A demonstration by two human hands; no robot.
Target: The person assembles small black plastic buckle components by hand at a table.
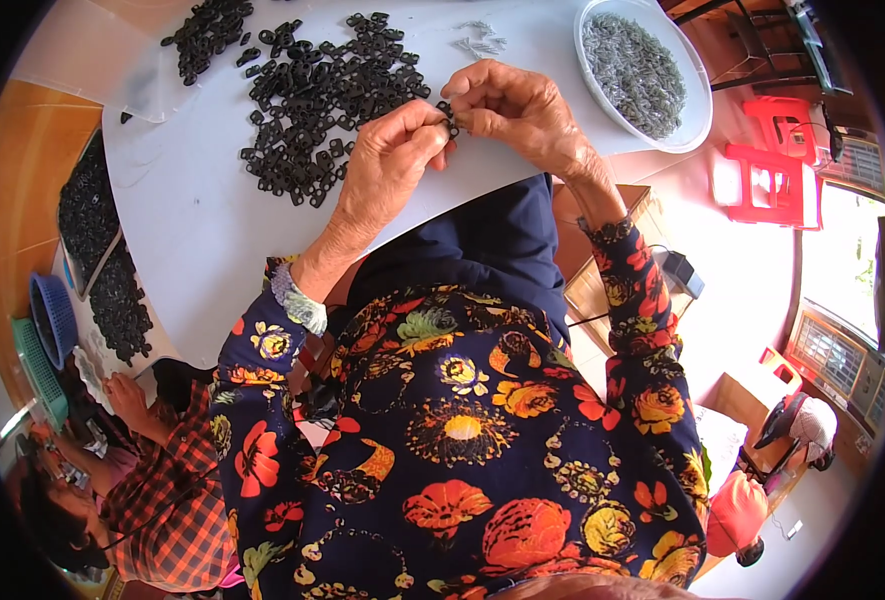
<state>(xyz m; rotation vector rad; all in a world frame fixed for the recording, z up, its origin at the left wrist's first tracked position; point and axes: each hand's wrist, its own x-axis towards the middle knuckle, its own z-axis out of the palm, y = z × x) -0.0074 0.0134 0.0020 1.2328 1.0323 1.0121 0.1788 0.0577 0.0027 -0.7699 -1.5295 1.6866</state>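
Note:
Over the white table my left hand pinches a small black plastic part between thumb and fingers. My right hand meets it from the other side, its thumb and forefinger closed at the same part; whether a thin metal pin sits in them is too small to tell. Left of my hands lies a spread pile of black plastic parts. A few thin silvery metal pieces are scattered beyond my right hand. At the right, a round white tub holds many such pieces.
A translucent tray stands at the far left beside more black parts. To the left, a person in a checked shirt sits by another heap of black parts and blue and green baskets. Red stools and another person are at the right.

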